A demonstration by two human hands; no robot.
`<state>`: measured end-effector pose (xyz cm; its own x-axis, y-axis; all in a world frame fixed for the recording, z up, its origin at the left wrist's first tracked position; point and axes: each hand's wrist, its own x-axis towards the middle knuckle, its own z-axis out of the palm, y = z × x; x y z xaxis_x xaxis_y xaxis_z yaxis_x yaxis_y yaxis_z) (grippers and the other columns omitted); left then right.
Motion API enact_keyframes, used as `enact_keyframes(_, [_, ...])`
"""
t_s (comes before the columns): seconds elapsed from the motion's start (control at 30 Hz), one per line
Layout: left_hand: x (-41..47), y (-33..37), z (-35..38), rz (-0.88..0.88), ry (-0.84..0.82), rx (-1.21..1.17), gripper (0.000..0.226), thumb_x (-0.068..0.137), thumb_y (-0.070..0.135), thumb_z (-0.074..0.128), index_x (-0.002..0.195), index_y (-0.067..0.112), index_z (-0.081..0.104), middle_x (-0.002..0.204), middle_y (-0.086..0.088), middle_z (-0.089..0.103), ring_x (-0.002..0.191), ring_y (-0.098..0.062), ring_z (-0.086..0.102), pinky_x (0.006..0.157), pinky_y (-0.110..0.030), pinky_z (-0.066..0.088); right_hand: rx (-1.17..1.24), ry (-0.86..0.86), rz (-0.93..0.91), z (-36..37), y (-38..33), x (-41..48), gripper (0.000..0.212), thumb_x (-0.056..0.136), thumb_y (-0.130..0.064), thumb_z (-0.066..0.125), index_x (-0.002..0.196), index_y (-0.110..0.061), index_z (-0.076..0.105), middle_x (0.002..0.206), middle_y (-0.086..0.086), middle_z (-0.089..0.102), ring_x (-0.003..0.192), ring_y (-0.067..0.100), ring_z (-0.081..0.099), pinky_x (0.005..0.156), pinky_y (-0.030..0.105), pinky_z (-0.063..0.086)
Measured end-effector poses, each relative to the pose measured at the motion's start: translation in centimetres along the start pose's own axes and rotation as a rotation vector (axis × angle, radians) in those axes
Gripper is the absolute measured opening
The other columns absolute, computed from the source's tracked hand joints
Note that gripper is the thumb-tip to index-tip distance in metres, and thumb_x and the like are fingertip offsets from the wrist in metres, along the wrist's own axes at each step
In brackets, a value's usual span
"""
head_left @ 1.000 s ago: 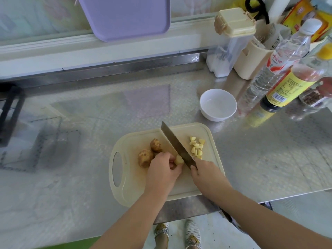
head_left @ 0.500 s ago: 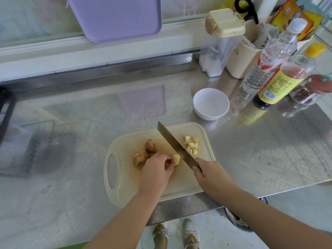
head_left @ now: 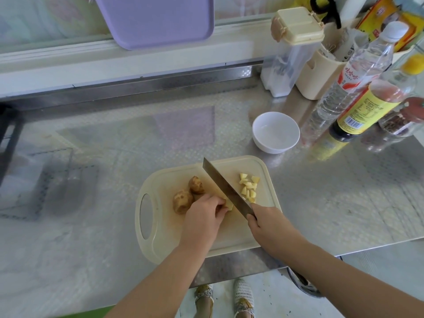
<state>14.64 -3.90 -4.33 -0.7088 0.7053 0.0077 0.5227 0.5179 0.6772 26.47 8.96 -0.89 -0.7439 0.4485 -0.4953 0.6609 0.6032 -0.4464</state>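
A steel kitchen table carries a cream cutting board at its near edge. On the board, the left hand pinches a pale ginger piece with curled fingers. The right hand, fingers wrapped round the handle, holds a knife with its blade just beside that piece. Two unpeeled knobs lie left of the blade, diced bits right of it. Beyond the board sits a white bowl, with bottles further right and a lilac tray at the back.
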Motion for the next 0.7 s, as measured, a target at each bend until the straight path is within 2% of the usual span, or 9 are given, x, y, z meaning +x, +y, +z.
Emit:
enact_keyframes(0.17, [-0.1, -0.2, 0.1, 0.018, 0.006, 0.015, 0.013, 0.086, 0.024, 0.073, 0.096, 0.015, 0.074, 0.091, 0.006, 0.067, 0.077, -0.007, 0.063, 0.070, -0.028, 0.056, -0.053, -0.024, 0.006, 0.4, -0.6, 0.8, 0.024, 0.106, -0.033, 0.034, 0.105, -0.021, 0.055, 0.085, -0.001, 0.059, 0.077, 0.016, 0.062, 0.076, 0.041, 0.058])
enact_keyframes(0.33, [-0.1, -0.2, 0.1, -0.002, -0.009, 0.017, 0.012, 0.087, 0.025, 0.072, 0.095, 0.016, 0.073, 0.090, 0.006, 0.065, 0.078, -0.009, 0.063, 0.070, -0.031, 0.055, -0.079, 0.014, 0.024, 0.7, -1.2, 1.3, 0.026, 0.106, -0.035, 0.034, 0.110, -0.023, 0.055, 0.090, -0.001, 0.062, 0.080, 0.018, 0.065, 0.079, 0.040, 0.059])
enact_keyframes(0.5, [-0.1, -0.1, 0.1, -0.008, -0.021, 0.018, 0.010, 0.088, 0.023, 0.071, 0.095, 0.016, 0.071, 0.090, 0.006, 0.063, 0.078, -0.009, 0.061, 0.069, -0.033, 0.054, 0.038, 0.079, 0.096, 1.0, -1.2, 0.9, 0.022, 0.104, -0.034, 0.039, 0.104, -0.022, 0.057, 0.088, -0.001, 0.062, 0.080, 0.019, 0.063, 0.080, 0.042, 0.057])
enact_keyframes(0.63, [0.1, 0.4, 0.0, -0.018, -0.041, 0.033, 0.019, 0.088, 0.031, 0.068, 0.105, 0.024, 0.065, 0.097, 0.011, 0.057, 0.081, -0.007, 0.057, 0.069, -0.026, 0.051, -0.041, 0.051, 0.071, 1.0, -1.5, 0.8, 0.022, 0.105, -0.033, 0.035, 0.104, -0.023, 0.054, 0.086, -0.001, 0.060, 0.077, 0.018, 0.063, 0.076, 0.041, 0.059])
enact_keyframes(0.7, [0.4, 0.6, 0.1, -0.036, -0.041, 0.033, 0.021, 0.088, 0.031, 0.068, 0.106, 0.022, 0.064, 0.098, 0.010, 0.057, 0.082, -0.009, 0.058, 0.069, -0.028, 0.051, -0.085, 0.044, 0.071, 1.0, -1.7, 1.0, 0.021, 0.105, -0.030, 0.034, 0.107, -0.023, 0.053, 0.087, -0.001, 0.060, 0.077, 0.020, 0.064, 0.075, 0.041, 0.060])
